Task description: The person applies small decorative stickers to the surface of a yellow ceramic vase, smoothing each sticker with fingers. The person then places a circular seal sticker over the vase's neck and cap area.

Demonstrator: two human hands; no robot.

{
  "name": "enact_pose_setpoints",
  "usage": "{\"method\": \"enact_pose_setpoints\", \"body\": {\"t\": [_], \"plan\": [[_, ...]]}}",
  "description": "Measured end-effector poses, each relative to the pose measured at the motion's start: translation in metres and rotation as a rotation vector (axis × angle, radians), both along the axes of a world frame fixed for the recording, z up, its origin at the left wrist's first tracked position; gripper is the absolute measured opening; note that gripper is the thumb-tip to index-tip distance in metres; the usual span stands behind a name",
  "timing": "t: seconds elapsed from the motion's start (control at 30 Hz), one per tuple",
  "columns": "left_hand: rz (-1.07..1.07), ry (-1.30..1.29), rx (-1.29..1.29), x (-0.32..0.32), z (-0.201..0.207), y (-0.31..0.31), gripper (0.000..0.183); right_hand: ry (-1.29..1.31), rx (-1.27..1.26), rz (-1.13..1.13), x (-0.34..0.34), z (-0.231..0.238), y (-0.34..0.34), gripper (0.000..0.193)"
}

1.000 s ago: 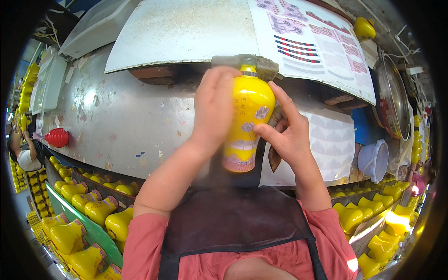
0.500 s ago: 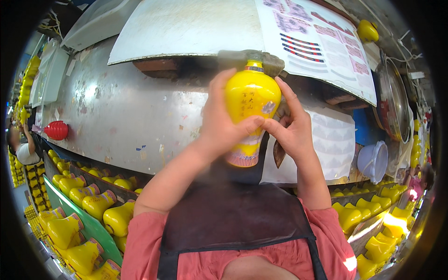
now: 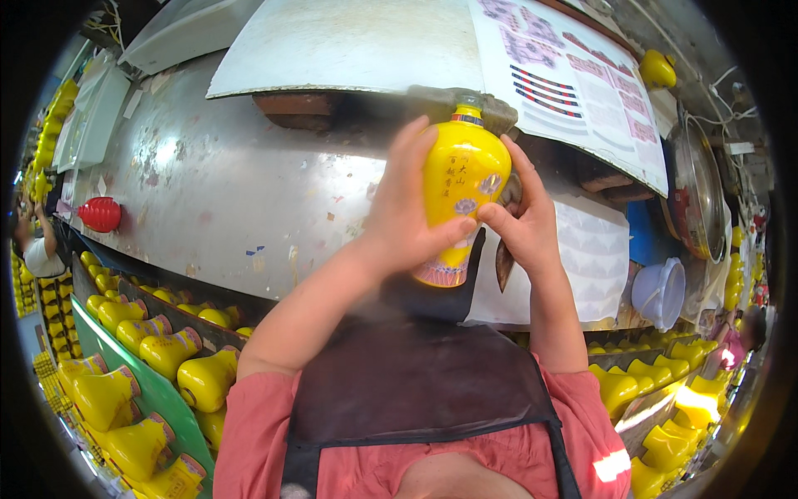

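Observation:
A glossy yellow vase-shaped bottle (image 3: 470,162) stands almost upright between my hands, its neck pointing away from me. It bears dark lettering, purple flower decals and a pink patterned band at the foot. My left hand (image 3: 406,212) lies along its left side, thumb across the front. My right hand (image 3: 532,224) grips the right side, its thumb pressing near a lower flower. Below my right palm pokes a dark brown, pointed flat piece (image 3: 504,268); whether my fingers hold it is hidden. Behind the bottle neck sits a grey, cloth-like lump (image 3: 497,112).
A raised white board (image 3: 349,50) carries decal sheets (image 3: 573,75). More white decal paper (image 3: 586,258) lies to the right, beside a pale bucket (image 3: 659,291). A red ribbed object (image 3: 100,214) stands left on the metal table (image 3: 208,191). Rows of yellow bottles (image 3: 208,378) flank me; other people work at both sides.
The bottle has turned a little in my hands, bringing a second flower decal into sight. My hands and the bottle sit slightly further right in view; the thumbs have parted a little.

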State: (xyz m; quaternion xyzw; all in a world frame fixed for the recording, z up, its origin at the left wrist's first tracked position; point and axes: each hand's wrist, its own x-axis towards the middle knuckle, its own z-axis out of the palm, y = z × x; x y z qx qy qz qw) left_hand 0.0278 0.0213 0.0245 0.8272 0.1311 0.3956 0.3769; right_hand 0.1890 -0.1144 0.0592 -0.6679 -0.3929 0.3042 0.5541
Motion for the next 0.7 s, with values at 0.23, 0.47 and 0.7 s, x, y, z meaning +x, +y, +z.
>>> {"method": "enact_pose_setpoints", "body": {"t": [0.23, 0.47, 0.7], "plan": [[0.002, 0.037, -0.129, -0.001, -0.01, 0.0, 0.098, 0.174, -0.069, -0.032, -0.001, 0.012, 0.0, 0.068], [-0.073, 0.052, -0.34, -0.002, -0.006, -0.002, 0.108, -0.251, -0.051, -0.081, -0.007, 0.024, 0.01, 0.065], [-0.024, 0.206, -0.402, -0.005, 0.013, -0.014, 0.125, 0.029, -0.248, -0.049, 0.004, 0.043, 0.012, 0.064]]}}
